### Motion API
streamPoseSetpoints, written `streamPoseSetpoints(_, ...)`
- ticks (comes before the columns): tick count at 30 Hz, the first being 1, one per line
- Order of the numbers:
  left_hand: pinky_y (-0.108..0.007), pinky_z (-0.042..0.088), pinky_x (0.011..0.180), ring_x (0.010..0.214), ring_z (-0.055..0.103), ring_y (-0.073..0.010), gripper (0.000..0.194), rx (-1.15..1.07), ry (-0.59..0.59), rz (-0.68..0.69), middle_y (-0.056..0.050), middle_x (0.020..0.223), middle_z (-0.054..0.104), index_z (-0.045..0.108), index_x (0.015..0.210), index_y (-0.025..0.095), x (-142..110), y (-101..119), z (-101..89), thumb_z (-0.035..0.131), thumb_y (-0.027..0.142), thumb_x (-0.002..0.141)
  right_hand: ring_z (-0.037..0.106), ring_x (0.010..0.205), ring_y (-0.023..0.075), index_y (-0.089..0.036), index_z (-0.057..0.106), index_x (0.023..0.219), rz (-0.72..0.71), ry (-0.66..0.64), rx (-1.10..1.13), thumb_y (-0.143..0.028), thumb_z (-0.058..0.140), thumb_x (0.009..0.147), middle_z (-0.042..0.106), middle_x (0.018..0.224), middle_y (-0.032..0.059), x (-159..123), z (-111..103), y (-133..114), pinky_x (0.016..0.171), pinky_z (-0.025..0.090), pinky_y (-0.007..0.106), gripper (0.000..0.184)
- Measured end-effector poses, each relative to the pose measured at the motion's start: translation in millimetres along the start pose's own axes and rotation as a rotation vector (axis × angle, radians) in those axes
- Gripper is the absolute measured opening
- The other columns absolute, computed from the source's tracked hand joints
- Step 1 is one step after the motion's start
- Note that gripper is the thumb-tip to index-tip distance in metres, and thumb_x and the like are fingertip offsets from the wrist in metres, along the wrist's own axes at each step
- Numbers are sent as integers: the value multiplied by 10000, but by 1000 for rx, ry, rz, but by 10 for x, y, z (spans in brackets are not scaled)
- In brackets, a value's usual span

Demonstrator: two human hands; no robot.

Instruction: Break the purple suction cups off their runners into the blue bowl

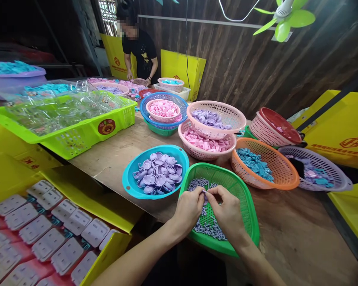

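My left hand (pixel 188 210) and my right hand (pixel 226 212) meet over a green mesh basket (pixel 243 190) at the table's near edge. Both pinch one small lilac plastic piece (pixel 205 194) between their fingertips. The basket holds several small lilac pieces (pixel 207 228) like it. Just left of the basket stands a blue bowl (pixel 131 180) full of lilac round caps (pixel 159 176).
Further baskets hold pink pieces (pixel 207 143), lilac caps (pixel 210 118), blue pieces (pixel 255 163) and mixed parts (pixel 316 174). A lime crate (pixel 77 135) of clear bags is at left, a yellow box (pixel 106 260) of packed cards at lower left. Another person (pixel 139 49) works at the far end.
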State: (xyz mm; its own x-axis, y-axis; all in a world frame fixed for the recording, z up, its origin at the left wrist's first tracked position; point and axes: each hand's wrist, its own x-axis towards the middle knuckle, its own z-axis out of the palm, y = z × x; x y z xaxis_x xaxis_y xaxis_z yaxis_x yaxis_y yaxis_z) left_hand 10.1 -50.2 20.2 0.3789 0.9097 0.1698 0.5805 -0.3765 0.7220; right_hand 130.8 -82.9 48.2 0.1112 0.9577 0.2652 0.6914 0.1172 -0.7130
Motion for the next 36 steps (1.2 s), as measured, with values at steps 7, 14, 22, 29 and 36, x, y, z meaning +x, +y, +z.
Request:
streamPoseSetpoints(7, -236, 308, 516, 588, 579, -160, 274, 204, 14, 23, -63, 682, 631, 539, 849, 188, -51, -4, 52, 276, 249, 892, 515, 667, 152, -199, 511, 691, -64, 32, -127, -228, 410, 841, 564, 711, 45, -54, 87, -67, 640, 388, 261, 183)
streamPoseSetpoints(14, -240, 341, 547, 634, 588, -174, 276, 289, -2, 54, -52, 720, 631, 540, 956, 210, 18, -89, -94, 275, 260, 895, 542, 617, 127, -181, 563, 841, -42, -227, 25, -261, 372, 861, 576, 689, 6, 164, -2, 198, 575, 410, 225, 208)
streamPoseSetpoints(22, -428, 376, 770, 954, 493, -310, 400, 607, 390, -195, -174, 1045, 523, 419, 1207, 138, 501, -626, -914, 407, 294, 839, 581, 902, 218, -159, 609, 972, 170, -448, -649, -84, 535, 714, 634, 940, 101, 646, -207, 1342, 746, 398, 282, 279)
streamPoseSetpoints(29, -375, 372, 877, 1010, 453, -218, 426, 250, 207, 172, -95, 1069, 482, 400, 1226, 188, 203, -249, -269, 434, 173, 802, 598, 852, 225, -123, 545, 1053, 186, -541, -798, -56, 456, 768, 612, 902, 151, 538, 123, 1477, 717, 393, 296, 306)
streamPoseSetpoints(36, -294, 439, 777, 813, 521, -147, 390, -247, -50, 141, -40, 941, 540, 469, 1158, 200, 160, -105, 111, 457, 164, 770, 582, 838, 206, -143, 498, 1145, 137, -534, -781, -34, 547, 659, 576, 973, 136, 488, 48, 1486, 682, 374, 263, 500)
